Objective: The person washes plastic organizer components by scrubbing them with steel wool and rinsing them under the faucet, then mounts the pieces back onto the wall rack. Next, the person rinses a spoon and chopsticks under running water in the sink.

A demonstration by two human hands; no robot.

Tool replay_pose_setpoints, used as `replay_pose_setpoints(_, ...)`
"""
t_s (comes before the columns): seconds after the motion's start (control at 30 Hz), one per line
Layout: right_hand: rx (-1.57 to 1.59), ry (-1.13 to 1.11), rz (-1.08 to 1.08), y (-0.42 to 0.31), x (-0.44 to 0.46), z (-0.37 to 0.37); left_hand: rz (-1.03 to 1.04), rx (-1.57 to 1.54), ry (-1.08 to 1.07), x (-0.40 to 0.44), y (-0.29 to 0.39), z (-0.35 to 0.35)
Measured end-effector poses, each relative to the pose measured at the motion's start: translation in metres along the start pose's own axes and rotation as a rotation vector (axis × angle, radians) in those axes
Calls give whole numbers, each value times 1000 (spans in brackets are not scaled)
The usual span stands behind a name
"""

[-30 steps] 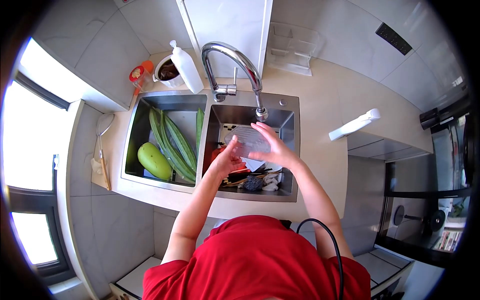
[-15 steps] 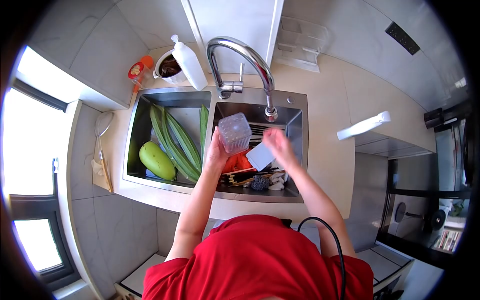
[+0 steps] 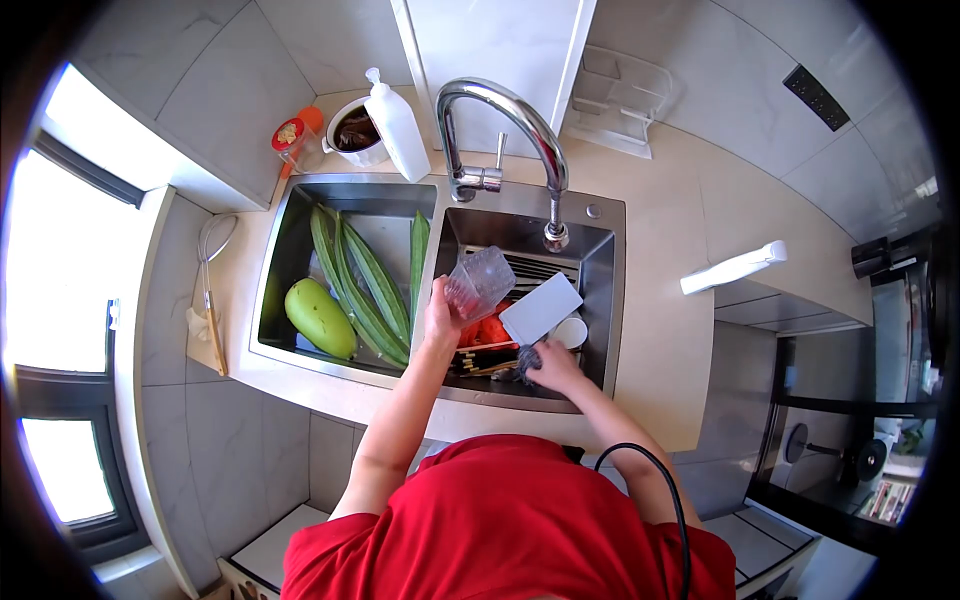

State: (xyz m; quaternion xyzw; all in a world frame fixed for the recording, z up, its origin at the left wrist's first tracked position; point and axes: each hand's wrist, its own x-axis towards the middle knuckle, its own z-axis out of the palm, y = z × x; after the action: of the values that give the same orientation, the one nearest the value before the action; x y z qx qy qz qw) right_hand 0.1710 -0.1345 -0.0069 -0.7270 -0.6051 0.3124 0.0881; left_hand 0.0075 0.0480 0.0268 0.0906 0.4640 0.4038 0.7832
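Note:
My left hand point(image 3: 441, 316) is closed on a clear plastic container point(image 3: 482, 279), tilted over the right sink basin point(image 3: 598, 262). My right hand point(image 3: 556, 368) is closed on a dark mesh scrubber point(image 3: 528, 360) near the front of that basin. Between the hands lies a pale rectangular lid point(image 3: 541, 309). Something red point(image 3: 489, 329) shows beneath the container and lid. A small white round item point(image 3: 571, 332) is right of the lid, and chopsticks point(image 3: 480, 360) lie at the front.
The left basin point(image 3: 380, 195) holds a green gourd point(image 3: 320, 319) and long ridged gourds point(image 3: 377, 277). The faucet point(image 3: 505, 101) arches over the right basin. Behind are a white bottle point(image 3: 398, 132) and a pot point(image 3: 358, 133). A strainer point(image 3: 209, 290) lies at left, a white handle point(image 3: 733, 268) at right.
My right hand has moved down toward the front of the basin and taken hold of the scrubber. My left hand has kept the container, which is now tilted differently. The white round item has come into view.

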Motion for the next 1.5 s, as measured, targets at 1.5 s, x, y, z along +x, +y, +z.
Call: replay_pose_setpoints(1.5,424,649,4,-35,51,-77,188,200,288,-4,-40,2)
